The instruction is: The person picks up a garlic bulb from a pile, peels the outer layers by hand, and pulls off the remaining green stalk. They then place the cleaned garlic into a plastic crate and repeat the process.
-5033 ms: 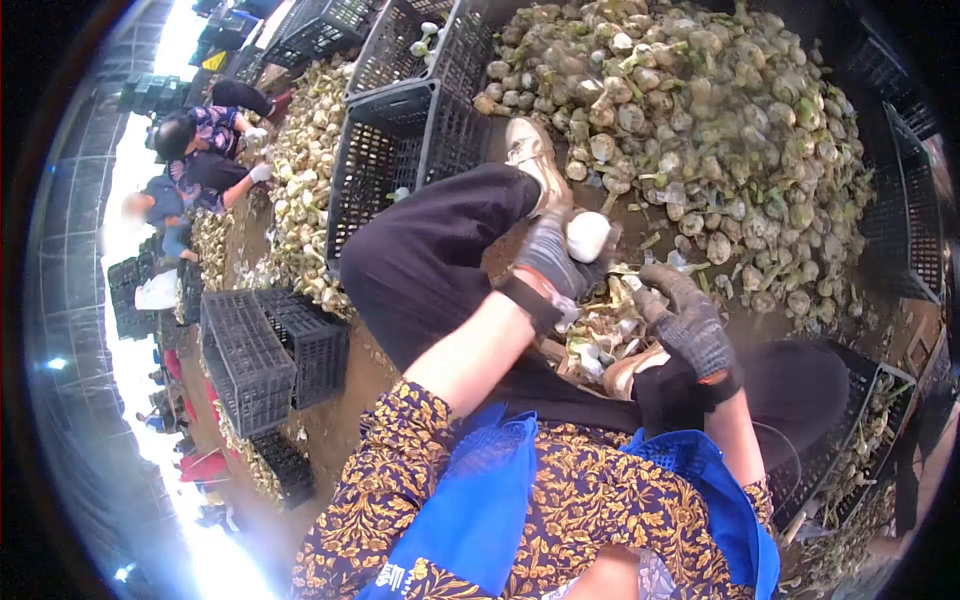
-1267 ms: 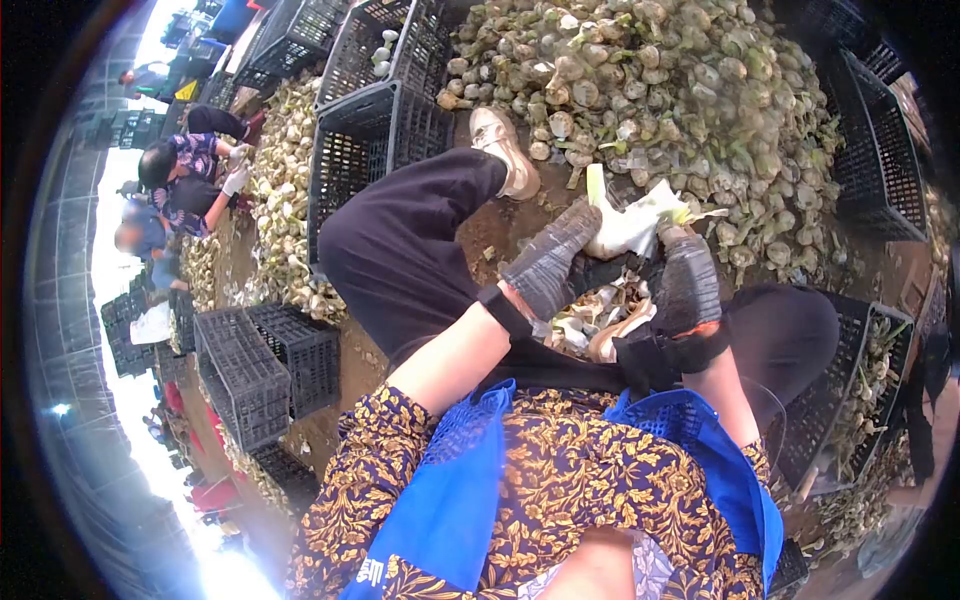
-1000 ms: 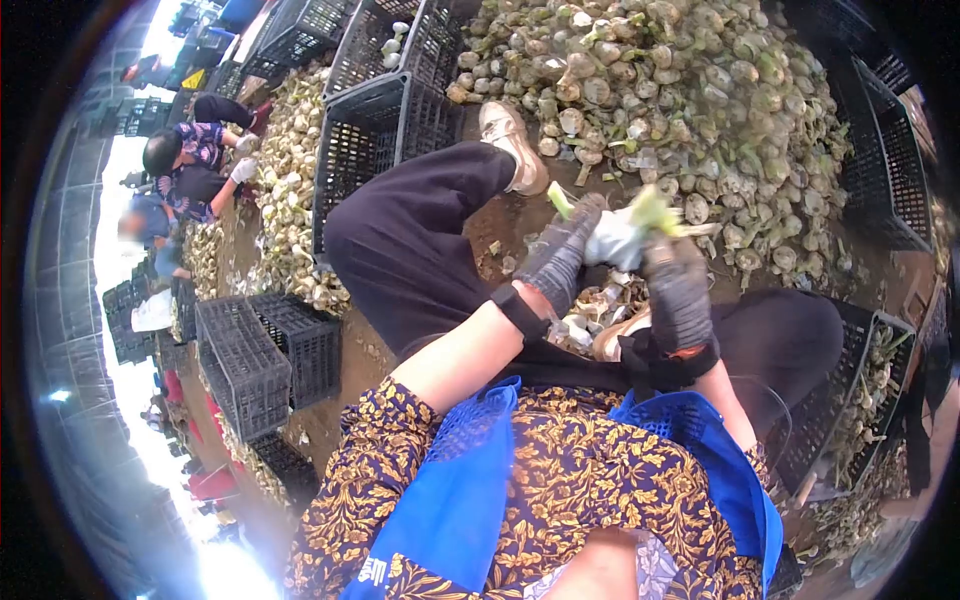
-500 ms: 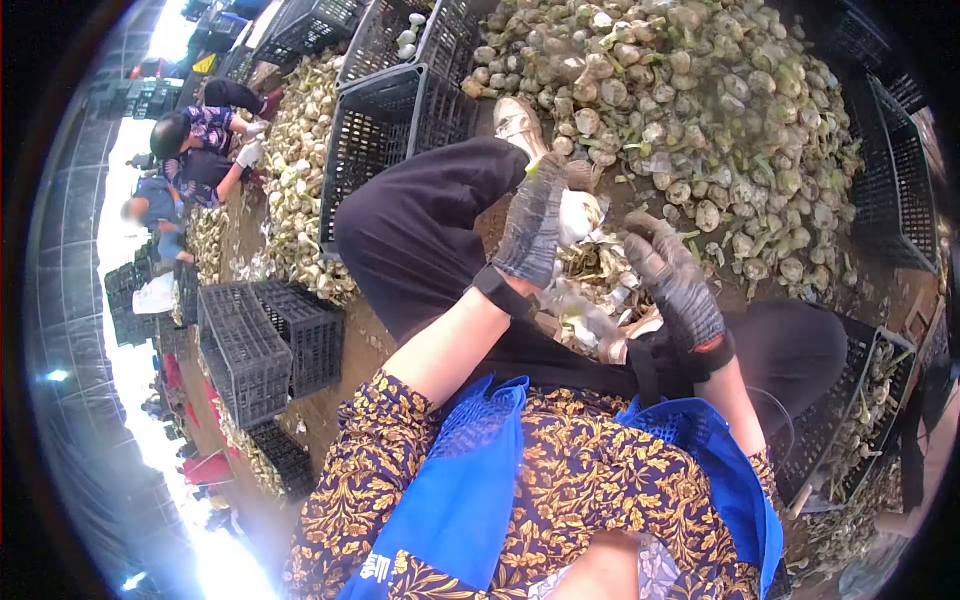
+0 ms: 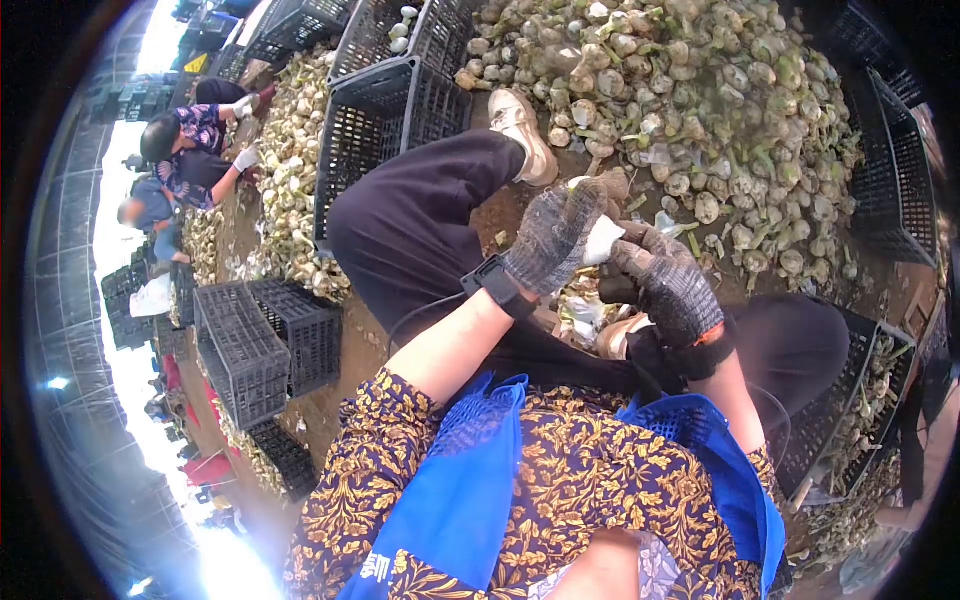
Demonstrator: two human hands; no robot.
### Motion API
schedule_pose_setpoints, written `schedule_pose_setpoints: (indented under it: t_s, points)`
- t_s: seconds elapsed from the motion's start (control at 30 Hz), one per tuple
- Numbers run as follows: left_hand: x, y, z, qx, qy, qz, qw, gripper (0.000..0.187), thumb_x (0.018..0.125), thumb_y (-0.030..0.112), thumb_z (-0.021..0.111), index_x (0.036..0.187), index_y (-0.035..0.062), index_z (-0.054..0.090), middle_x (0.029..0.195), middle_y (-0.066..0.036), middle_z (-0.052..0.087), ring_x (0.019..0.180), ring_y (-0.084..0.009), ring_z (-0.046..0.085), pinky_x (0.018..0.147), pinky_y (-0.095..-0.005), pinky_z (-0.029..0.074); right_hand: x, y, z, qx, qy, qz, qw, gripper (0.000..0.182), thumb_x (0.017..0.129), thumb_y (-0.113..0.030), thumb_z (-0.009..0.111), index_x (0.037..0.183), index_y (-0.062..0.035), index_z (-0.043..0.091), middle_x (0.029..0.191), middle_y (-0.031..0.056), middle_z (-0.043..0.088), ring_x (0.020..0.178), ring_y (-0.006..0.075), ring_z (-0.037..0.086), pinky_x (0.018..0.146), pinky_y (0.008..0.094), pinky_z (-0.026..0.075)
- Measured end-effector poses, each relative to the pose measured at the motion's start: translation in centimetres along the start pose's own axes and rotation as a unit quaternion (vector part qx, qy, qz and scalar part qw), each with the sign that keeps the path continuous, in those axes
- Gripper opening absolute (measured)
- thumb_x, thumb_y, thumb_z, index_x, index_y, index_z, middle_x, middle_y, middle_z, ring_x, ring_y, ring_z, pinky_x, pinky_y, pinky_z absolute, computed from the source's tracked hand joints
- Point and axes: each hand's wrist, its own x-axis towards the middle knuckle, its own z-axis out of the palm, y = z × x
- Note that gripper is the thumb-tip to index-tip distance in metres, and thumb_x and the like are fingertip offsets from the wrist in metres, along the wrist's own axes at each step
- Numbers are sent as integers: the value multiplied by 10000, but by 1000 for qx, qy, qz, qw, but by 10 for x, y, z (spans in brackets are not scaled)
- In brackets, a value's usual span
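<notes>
A white garlic bulb [image 5: 602, 240] shows between my two gloved hands, in front of my body. My left hand [image 5: 556, 238], in a worn grey glove, is closed around it from the left, its fingers hiding much of it. From the right, the bent fingers of my right hand [image 5: 665, 285], in a dark, dirty glove, pinch at the bulb's near side. Loose pale peelings [image 5: 580, 308] lie on the ground below my hands, partly covered by them. Beyond my hands rises a large heap of unpeeled garlic bulbs [image 5: 690, 110] with green and dry stems.
Black plastic crates [image 5: 365, 120] stand at the upper left, one with a few white bulbs in it. More crates [image 5: 240, 345] are at the left, and another crate [image 5: 890, 190] borders the heap at right. Co-workers [image 5: 185, 150] sit by a second garlic heap [image 5: 300, 160].
My hands have come together. The left has drawn back and turned inward with the bulb; the right has closed its fingers on it. A piece blurred below my hands before is no longer visible.
</notes>
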Motion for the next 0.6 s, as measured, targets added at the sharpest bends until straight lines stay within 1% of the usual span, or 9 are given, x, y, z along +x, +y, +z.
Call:
schedule_pose_setpoints:
  t_s: [0.07, 0.13, 0.2, 0.33, 0.4, 0.47, 0.5, 0.53, 0.6]
  points:
    - [2, 2, -3, 62, 17, 40, 997, 321, 936, 268, 397, 1116, 57, 559, 808, -89, 607, 680, -171, 568, 626, -326, 465, 10, 18, -18, -132, -24, -116, 984, 305, 822, -203, 613, 991, 36, 526, 768, 79, 604, 676, 163, 625, 581, 269, 510]
    - [5, 11, -11, -96, -30, -103, 990, 327, 938, 268, 397, 1130, 50, 545, 829, -103, 615, 707, -183, 580, 640, -327, 468, 11, 18, -19, -261, -48, -228, 937, 295, 822, -200, 610, 977, 37, 531, 809, 101, 619, 693, 173, 634, 588, 278, 518]
    - [2, 8, -9, -58, 10, -34, 998, 306, 880, 201, 485, 1151, 63, 513, 783, -111, 594, 670, -237, 576, 600, -356, 467, -2, -7, 4, -101, 9, 19, 995, 316, 812, -214, 621, 971, 43, 533, 842, 131, 625, 677, 166, 631, 587, 280, 524]
    - [4, -1, -8, -31, 39, 77, 996, 377, 808, 144, 589, 1163, 72, 487, 711, -114, 583, 628, -272, 582, 554, -371, 471, 1, 2, -4, -84, -19, -19, 996, 294, 802, -204, 620, 949, 35, 532, 769, 109, 613, 662, 160, 620, 574, 275, 521]
    - [1, -3, -14, -52, 3, 23, 998, 412, 780, 118, 604, 1170, 72, 483, 733, -118, 594, 623, -262, 586, 549, -363, 476, 12, 17, -17, -192, -20, -66, 979, 251, 808, -175, 606, 950, 16, 525, 811, 103, 596, 677, 171, 612, 568, 284, 526]
    - [2, 4, -19, -89, -25, -2, 996, 397, 797, 97, 576, 1179, 59, 475, 768, -125, 598, 619, -271, 584, 547, -369, 475, 6, 14, -7, -77, 60, -82, 992, 251, 808, -166, 603, 980, -2, 522, 860, 92, 574, 681, 167, 602, 565, 299, 529]
    - [6, 12, -21, -136, -58, -137, 979, 375, 808, 102, 571, 1170, 51, 489, 803, -113, 606, 658, -248, 595, 588, -356, 478, -5, 2, 1, -41, 76, -27, 996, 290, 827, -205, 590, 1029, -13, 510, 894, 82, 558, 685, 153, 595, 579, 315, 537]
    - [4, 11, -18, -137, -59, -137, 979, 375, 808, 102, 571, 1170, 51, 489, 803, -113, 606, 658, -248, 595, 588, -356, 478, -5, 0, -1, -40, 77, -27, 996, 290, 827, -205, 590, 1029, -13, 510, 894, 82, 558, 685, 153, 595, 579, 315, 537]
    - [2, 5, -8, -307, -57, -213, 926, 293, 855, 178, 545, 1117, 47, 537, 830, -96, 618, 717, -214, 602, 634, -334, 475, -1, -5, -9, 75, -90, 102, 988, 360, 838, -262, 580, 1093, -23, 491, 886, 74, 555, 697, 151, 596, 589, 320, 539]
